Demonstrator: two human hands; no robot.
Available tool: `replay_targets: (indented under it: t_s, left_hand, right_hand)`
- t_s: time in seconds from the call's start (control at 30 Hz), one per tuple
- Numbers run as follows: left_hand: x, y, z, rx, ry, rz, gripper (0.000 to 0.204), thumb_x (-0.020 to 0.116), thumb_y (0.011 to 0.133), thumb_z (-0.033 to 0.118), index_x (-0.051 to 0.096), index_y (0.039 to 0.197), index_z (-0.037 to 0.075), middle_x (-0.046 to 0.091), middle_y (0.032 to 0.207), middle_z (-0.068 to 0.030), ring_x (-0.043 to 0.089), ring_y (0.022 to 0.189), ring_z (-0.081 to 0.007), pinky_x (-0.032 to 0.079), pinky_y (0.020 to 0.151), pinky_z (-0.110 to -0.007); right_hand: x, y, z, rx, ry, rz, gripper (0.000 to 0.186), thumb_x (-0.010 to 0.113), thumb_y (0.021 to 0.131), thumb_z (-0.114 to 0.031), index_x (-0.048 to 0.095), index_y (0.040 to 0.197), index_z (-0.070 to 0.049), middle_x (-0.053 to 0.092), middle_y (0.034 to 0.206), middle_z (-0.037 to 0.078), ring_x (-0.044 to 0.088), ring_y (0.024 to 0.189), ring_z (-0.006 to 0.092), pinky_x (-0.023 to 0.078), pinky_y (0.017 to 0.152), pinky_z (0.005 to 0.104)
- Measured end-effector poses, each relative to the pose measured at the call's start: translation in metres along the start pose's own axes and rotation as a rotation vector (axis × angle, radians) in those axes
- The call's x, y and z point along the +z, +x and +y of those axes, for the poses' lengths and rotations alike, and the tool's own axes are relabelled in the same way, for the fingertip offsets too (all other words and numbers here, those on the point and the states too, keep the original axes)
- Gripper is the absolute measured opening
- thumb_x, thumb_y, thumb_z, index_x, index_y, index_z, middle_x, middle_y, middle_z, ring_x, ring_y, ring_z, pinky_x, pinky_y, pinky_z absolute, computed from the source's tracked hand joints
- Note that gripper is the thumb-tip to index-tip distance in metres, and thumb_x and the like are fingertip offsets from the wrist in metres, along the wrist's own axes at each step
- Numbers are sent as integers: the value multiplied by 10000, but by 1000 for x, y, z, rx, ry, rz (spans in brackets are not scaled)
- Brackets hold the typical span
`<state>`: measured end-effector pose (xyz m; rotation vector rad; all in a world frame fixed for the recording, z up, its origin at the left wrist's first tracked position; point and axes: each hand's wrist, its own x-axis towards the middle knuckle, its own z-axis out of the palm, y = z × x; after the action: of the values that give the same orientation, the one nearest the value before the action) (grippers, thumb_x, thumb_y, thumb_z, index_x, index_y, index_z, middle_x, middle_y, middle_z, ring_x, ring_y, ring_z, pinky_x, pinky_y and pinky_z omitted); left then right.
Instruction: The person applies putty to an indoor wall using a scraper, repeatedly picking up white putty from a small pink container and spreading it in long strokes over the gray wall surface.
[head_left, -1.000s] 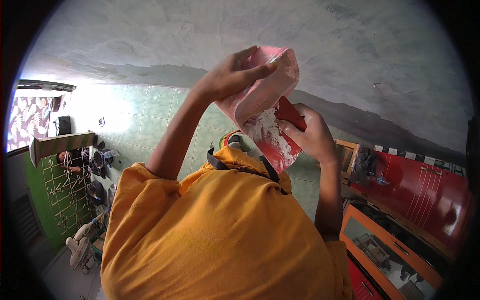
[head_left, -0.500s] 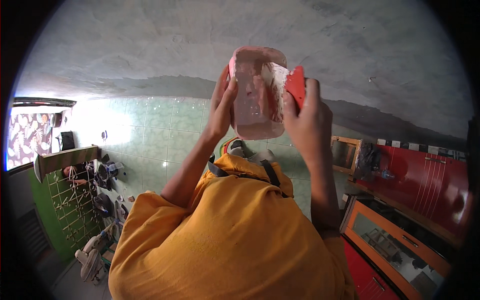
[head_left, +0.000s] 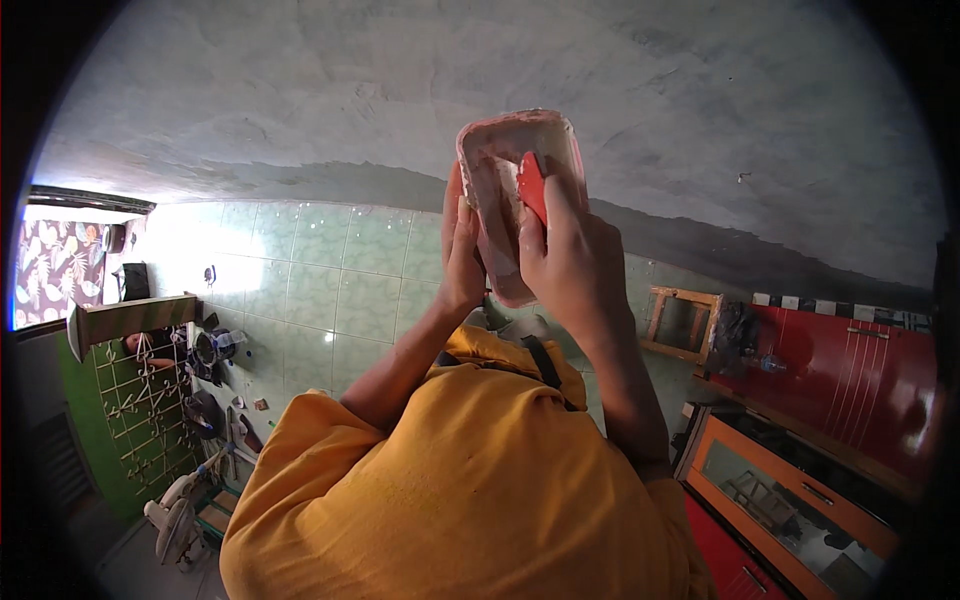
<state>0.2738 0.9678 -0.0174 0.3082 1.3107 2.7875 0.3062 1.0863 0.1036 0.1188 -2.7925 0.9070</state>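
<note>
A pink rectangular plastic tub, its rim smeared with pale filler, is held up in front of the wall. My left hand grips its left side, the thumb over the rim. My right hand is closed round a red putty scraper, which reaches into the tub. The blade is mostly hidden by the hand and the scraper's own body. Wet greyish filler lies inside the tub.
Ahead rises a grey, patchily coated wall. Green tiles cover the floor. To the right are a wooden frame, a red cabinet and an orange-framed glass cabinet. A fan, metal grille and person are left.
My right hand has moved left and turned, bringing the scraper from the tub's right edge to its middle. The tub has tilted and come slightly lower.
</note>
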Motion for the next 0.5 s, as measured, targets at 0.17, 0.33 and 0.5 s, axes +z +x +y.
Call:
replay_targets:
  t_s: [0.17, 0.33, 0.5]
  left_hand:
    - [-7, 5, 2, 3, -53, -58, 715, 377, 1098, 425, 110, 1637, 40, 282, 1638, -149, 317, 1496, -262, 286, 1222, -401]
    - [-15, 6, -1, 4, -76, -48, 710, 387, 1097, 400, 101, 1638, 40, 270, 1645, -152, 304, 1504, -263, 268, 1230, -400]
    - [4, 4, 11, 11, 43, 51, 640, 393, 1088, 374, 216, 1605, 39, 382, 1564, -147, 383, 1447, -234, 314, 1204, -390]
  right_hand:
    - [7, 3, 1, -64, 28, 63, 286, 626, 940, -131, 554, 1186, -4, 678, 1015, 254, 686, 804, 436, 567, 682, 503]
    - [-7, 6, 1, 89, 137, 34, 229, 637, 960, -157, 578, 1106, 10, 676, 857, 256, 670, 833, 449, 545, 680, 473]
    - [-18, 5, 25, 183, 626, 87, 199, 682, 960, -157, 614, 1022, 19, 684, 819, 111, 640, 728, 120, 506, 669, 296]
